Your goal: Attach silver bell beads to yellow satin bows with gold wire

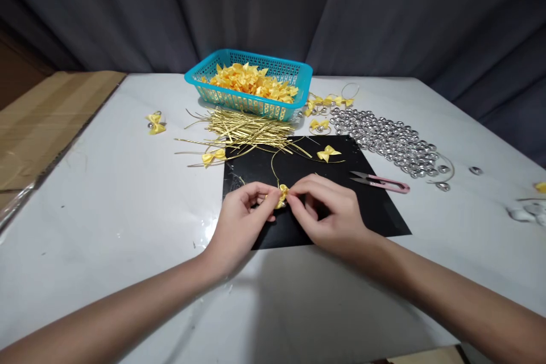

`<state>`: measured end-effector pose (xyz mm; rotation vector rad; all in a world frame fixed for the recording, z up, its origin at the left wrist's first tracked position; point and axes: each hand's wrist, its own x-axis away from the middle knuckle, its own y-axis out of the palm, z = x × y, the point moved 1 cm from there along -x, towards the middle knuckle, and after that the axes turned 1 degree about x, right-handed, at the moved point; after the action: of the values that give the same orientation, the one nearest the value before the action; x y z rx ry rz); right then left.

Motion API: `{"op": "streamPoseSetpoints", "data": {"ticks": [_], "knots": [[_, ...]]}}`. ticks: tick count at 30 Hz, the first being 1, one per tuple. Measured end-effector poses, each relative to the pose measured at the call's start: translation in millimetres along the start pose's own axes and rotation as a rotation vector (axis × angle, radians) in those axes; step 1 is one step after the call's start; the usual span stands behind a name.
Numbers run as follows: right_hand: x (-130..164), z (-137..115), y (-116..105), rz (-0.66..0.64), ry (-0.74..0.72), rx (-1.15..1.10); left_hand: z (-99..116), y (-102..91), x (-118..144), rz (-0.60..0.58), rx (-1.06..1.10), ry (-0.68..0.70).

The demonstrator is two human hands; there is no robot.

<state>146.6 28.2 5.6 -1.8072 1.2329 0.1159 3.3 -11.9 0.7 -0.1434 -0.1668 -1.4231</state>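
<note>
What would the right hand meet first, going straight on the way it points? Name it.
The right hand would first meet the yellow bow that it touches; just beyond, probably the left hand, though depth is hard to judge in one view.

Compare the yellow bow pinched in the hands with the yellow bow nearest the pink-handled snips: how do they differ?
The held bow is gripped between the left hand and the right hand, while the loose bow lies untouched on the black sheet. The held bow is partly covered by the hands; the loose bow is spread out in plain view. Both are yellow.
</note>
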Motion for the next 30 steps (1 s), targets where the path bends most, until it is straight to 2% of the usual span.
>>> {"op": "streamPoseSetpoints", "data": {"ticks": [3,9,12,16,19,24,30], "knots": [[0,5,-4,0.012,0.066,-0.047,0,-0.1,0,-0.004,-0.007,-0.009],[8,9,-8,0.002,-0.335,0.277,0,-0.7,1,-0.025,0.015,-0.02],[7,7,-8,-0.015,-0.352,0.387,-1,-0.6,0,-0.048,0.009,-0.019],[4,5,-10,-0.129,-0.387,0.483,-1,-0.8,-1,-0.05,0.012,-0.02],[6,6,-10,-0.132,-0.424,0.521,0,-1.4,-1,-0.047,0.028,-0.024],[7,11,-5,-0.126,-0.376,0.428,0,-2.0,-1,-0.056,0.053,-0.036],[2,13,-1,-0.169,-0.116,0.238,-1,-1.4,-2,-0.037,0.07,-0.042]]}}
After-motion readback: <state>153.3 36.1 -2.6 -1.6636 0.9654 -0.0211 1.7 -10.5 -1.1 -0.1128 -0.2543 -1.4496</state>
